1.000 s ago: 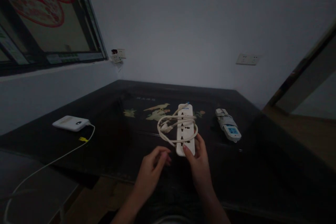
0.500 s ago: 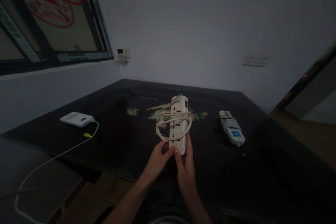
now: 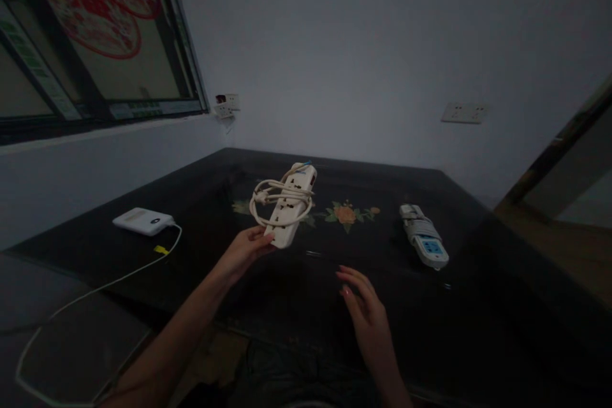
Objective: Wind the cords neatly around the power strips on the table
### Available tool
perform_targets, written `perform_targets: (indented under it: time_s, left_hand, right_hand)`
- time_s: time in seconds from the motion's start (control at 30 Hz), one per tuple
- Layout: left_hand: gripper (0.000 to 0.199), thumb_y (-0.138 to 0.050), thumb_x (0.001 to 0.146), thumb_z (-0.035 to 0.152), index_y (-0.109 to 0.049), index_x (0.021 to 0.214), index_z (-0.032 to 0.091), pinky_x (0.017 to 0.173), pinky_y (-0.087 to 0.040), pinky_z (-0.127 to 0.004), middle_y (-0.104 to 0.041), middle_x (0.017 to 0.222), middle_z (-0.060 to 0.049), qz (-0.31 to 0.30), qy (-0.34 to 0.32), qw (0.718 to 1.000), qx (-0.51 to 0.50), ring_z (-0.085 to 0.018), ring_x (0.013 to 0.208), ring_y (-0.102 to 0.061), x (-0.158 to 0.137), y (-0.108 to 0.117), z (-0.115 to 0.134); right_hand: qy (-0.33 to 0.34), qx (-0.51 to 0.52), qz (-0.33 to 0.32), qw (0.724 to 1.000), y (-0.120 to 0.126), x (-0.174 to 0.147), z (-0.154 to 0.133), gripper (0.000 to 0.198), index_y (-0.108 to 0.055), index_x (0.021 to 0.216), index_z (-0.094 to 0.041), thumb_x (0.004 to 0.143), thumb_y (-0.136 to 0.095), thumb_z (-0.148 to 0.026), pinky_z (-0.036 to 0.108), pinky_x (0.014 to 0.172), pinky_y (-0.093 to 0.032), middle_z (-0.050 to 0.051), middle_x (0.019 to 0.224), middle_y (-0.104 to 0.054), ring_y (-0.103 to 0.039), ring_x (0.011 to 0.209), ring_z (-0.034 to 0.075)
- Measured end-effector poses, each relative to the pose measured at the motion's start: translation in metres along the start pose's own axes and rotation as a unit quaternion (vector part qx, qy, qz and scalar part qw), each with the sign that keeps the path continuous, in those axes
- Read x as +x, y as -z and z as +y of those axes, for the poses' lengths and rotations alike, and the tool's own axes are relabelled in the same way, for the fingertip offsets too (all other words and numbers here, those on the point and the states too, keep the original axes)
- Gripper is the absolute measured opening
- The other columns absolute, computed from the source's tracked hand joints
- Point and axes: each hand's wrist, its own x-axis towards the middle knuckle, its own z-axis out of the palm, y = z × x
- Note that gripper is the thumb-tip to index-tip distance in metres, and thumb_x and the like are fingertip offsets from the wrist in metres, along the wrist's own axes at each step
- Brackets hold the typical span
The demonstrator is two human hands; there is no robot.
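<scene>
A white power strip (image 3: 285,220) with its cable wound loosely around it is held by its near end in my left hand (image 3: 246,250). It tilts with its far end up and to the right, where a blue cable tip shows. The thumb lies on top of the strip; the other fingers are partly hidden beneath it. My right hand (image 3: 366,306) is apart from the strip, over the near part of the dark table (image 3: 306,306), its fingers curved, thumb apart, nothing in it.
A second power strip (image 3: 433,248), wrapped in its cord, lies on the right of the table. On the left sits a white power bank (image 3: 143,220) with a white cable (image 3: 108,284) trailing off the edge. A yellow tag (image 3: 161,250) lies nearby. Wall sockets (image 3: 463,113) are behind.
My right hand has let go of the power strip and moved right. My left hand has carried the strip left and farther away, tilting it to the right.
</scene>
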Motion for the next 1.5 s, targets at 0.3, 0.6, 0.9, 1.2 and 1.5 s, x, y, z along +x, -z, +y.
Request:
perform_targets:
  time_s: [0.3, 0.6, 0.9, 1.2, 1.5]
  left_hand:
    - [0.006, -0.069, 0.076, 0.007, -0.067, 0.08, 0.003, 0.071, -0.058, -0.023, -0.072, 0.078, -0.014, 0.109, 0.068, 0.992, 0.005, -0.014, 0.065, -0.067, 0.056, 0.087, 0.01]
    - [0.009, -0.063, 0.082, 0.008, -0.066, 0.087, 0.002, 0.073, -0.058, -0.022, -0.072, 0.083, -0.015, 0.126, 0.086, 0.988, -0.031, -0.015, 0.073, -0.069, 0.063, 0.115, -0.003]
    - [0.018, -0.067, 0.081, 0.019, -0.064, 0.093, 0.005, 0.068, -0.058, -0.023, -0.073, 0.083, -0.014, 0.103, 0.12, 0.987, 0.013, -0.017, 0.072, -0.07, 0.066, 0.124, 0.002]
    - [0.048, -0.064, 0.073, 0.055, -0.058, 0.096, 0.013, 0.058, -0.052, -0.031, -0.07, 0.067, -0.009, 0.085, 0.109, 0.944, 0.299, -0.022, 0.059, -0.067, 0.046, 0.121, 0.026]
    - [0.025, -0.047, 0.08, 0.04, -0.058, 0.074, 0.017, 0.049, -0.035, -0.022, -0.054, 0.056, 0.002, 0.06, -0.18, 0.889, 0.417, -0.012, 0.051, -0.049, 0.014, 0.026, 0.053]
  right_hand:
    - [0.045, -0.125, -0.043, 0.99, -0.01, -0.01, 0.014, 0.03, -0.061, 0.115, -0.024, 0.087, -0.05, -0.026, 0.045, 0.094, -0.049, 0.008, 0.119, -0.061, -0.056, 0.111, 0.025]
    - [0.041, -0.154, -0.064, 0.985, -0.01, -0.013, 0.014, 0.029, -0.06, 0.114, -0.022, 0.088, -0.048, -0.026, 0.046, 0.094, -0.048, 0.009, 0.117, -0.061, -0.057, 0.11, 0.025]
    - [0.045, -0.181, -0.091, 0.978, -0.008, -0.012, 0.01, 0.027, -0.062, 0.111, -0.021, 0.089, -0.047, -0.024, 0.044, 0.095, -0.047, 0.009, 0.113, -0.063, -0.058, 0.108, 0.024]
    - [0.068, -0.172, -0.09, 0.979, 0.0, -0.016, 0.005, 0.026, -0.062, 0.11, -0.023, 0.089, -0.047, -0.025, 0.04, 0.092, -0.049, 0.008, 0.112, -0.064, -0.06, 0.105, 0.022]
    - [0.075, -0.218, 0.087, 0.969, 0.095, 0.063, -0.018, 0.035, -0.06, 0.113, -0.02, 0.085, -0.052, -0.04, 0.041, 0.089, -0.049, 0.011, 0.115, -0.063, -0.061, 0.102, 0.025]
